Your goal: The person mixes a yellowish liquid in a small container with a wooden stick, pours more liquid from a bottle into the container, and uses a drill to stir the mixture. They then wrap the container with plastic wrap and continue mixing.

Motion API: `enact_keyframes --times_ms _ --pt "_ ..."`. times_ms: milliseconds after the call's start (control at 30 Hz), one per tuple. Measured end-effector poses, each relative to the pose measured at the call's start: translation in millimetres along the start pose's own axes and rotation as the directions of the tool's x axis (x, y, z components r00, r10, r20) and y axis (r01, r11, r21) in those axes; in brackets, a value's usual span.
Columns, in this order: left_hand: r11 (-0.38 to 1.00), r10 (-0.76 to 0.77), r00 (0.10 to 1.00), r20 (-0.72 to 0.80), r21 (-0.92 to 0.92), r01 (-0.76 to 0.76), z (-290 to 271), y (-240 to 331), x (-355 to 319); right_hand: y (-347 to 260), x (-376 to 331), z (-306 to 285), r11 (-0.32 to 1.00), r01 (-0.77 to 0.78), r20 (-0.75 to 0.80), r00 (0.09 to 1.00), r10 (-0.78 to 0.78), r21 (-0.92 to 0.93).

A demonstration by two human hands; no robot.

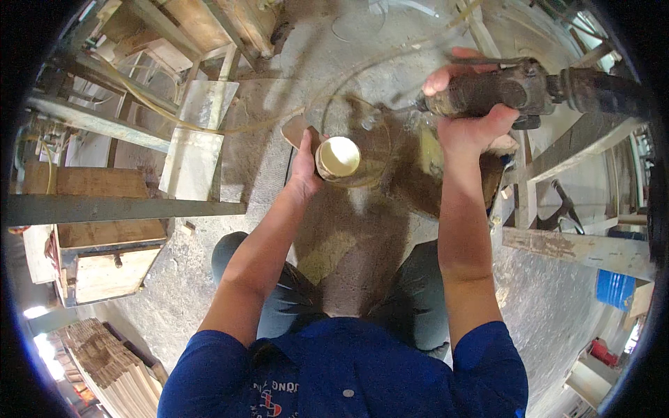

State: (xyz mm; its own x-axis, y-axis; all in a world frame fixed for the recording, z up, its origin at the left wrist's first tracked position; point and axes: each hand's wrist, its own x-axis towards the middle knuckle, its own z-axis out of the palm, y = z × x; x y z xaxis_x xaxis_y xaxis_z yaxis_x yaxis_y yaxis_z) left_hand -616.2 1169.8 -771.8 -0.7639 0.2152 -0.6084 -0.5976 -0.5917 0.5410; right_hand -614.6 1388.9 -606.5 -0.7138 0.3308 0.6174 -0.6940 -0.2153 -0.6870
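Note:
My left hand (304,166) is closed around a pale, round, cup-shaped piece (337,157) with a bright top. A flat brownish piece (293,130) shows just beyond the thumb; whether the hand also grips it, I cannot tell. In my right hand (465,132) is a dark, bulky handheld power tool (484,92), fingers over its far side and thumb along the near side. Its narrow nose points left, toward the round piece but apart from it. The exact kind of tool and any bit at its tip are unclear.
A yellowish hose (258,127) runs across the floor ahead. On the left stand metal frames (125,207) and a wooden box (115,272); stacked boards (111,359) lie nearer. To the right are a wooden rail (578,251) and a blue container (615,289).

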Motion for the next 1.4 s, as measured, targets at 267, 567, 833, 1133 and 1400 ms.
enact_keyframes --times_ms 267,567,833,1133,1400 --pt "0.948 0.223 0.898 0.380 -0.299 -0.109 26.7 42.9 -30.4 59.9 -19.5 -74.8 0.646 -0.161 -0.048 0.981 0.188 -0.746" --pt "0.900 0.321 0.818 0.478 -0.422 -0.107 20.1 70.0 -75.2 115.7 -97.0 -126.4 0.073 -0.020 0.033 0.747 0.664 -0.997" --pt "0.937 0.256 0.885 0.388 -0.324 -0.129 21.0 78.4 -78.8 129.4 -123.6 -118.2 0.125 -0.065 0.061 0.605 0.794 -0.990" --pt "0.929 0.062 0.913 0.404 -0.356 0.095 29.9 59.8 -92.5 86.9 -149.1 -121.5 0.067 0.063 0.091 0.759 0.644 -0.996" --pt "0.934 -0.310 0.950 0.035 -0.174 0.311 -9.7 8.9 -150.5 -37.1 -212.1 -77.5 -0.114 -0.306 -0.210 0.302 0.930 -0.945"
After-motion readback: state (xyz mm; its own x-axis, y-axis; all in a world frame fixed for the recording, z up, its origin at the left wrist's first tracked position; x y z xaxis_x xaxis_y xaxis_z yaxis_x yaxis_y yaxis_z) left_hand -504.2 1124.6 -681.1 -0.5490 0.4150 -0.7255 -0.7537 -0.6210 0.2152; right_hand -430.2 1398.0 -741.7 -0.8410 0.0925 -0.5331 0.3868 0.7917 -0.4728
